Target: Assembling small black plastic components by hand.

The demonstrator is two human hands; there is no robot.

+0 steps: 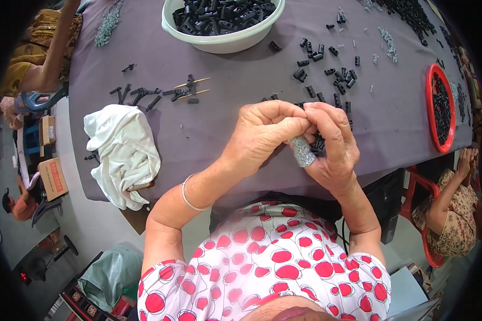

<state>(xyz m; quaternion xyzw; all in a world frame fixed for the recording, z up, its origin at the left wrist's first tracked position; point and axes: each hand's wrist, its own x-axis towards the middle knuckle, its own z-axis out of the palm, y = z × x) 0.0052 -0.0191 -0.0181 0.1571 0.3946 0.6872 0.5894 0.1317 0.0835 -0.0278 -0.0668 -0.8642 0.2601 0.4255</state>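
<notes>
My left hand (262,131) and my right hand (334,142) meet above the near edge of the table, fingertips pinched together. Whatever lies between them is too small and covered to make out. A speckled grey sleeve (303,151) wraps my right thumb. Small black cylindrical plastic parts (337,100) lie just beyond and partly beneath my hands. Left of them, several thin black plastic pieces (140,94) are scattered, and two wooden sticks (195,83) lie among black parts.
A white basin (225,44) full of black parts stands at the far side. A red tray (432,115) of small black pieces sits at right. A white cloth (124,150) lies at left. Metal springs (388,45) form small piles. Other people sit at left and right.
</notes>
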